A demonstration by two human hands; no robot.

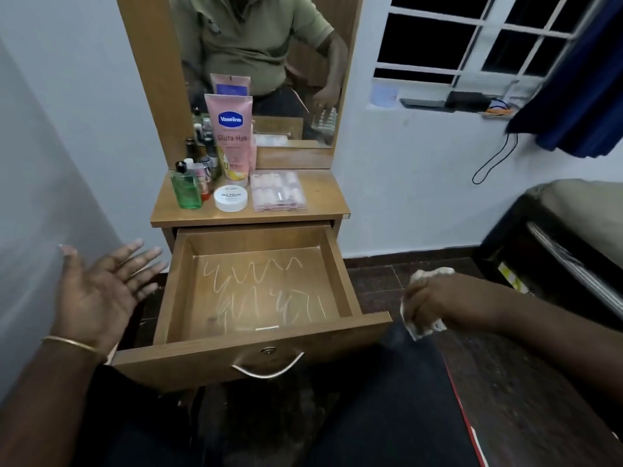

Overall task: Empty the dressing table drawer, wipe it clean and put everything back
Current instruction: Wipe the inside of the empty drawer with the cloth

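Readable text found on two items only, both on the tabletop [323, 200] above the open drawer.

1. Pink tube [231, 136], standing upright at the back against the mirror: blue oval logo "Vaseline"; below it "Gluta-Hya"; lower down, near the yellow part, "10X". Smaller print on the tube is too fine to read.

2. White round jar [230, 198], just in front of the tube: lid reads "NAIL POLISH"; a small line above that is too blurred to make out.

Small bottles left of the tube: labels illegible. Clear plastic box right of the jar: no legible text.
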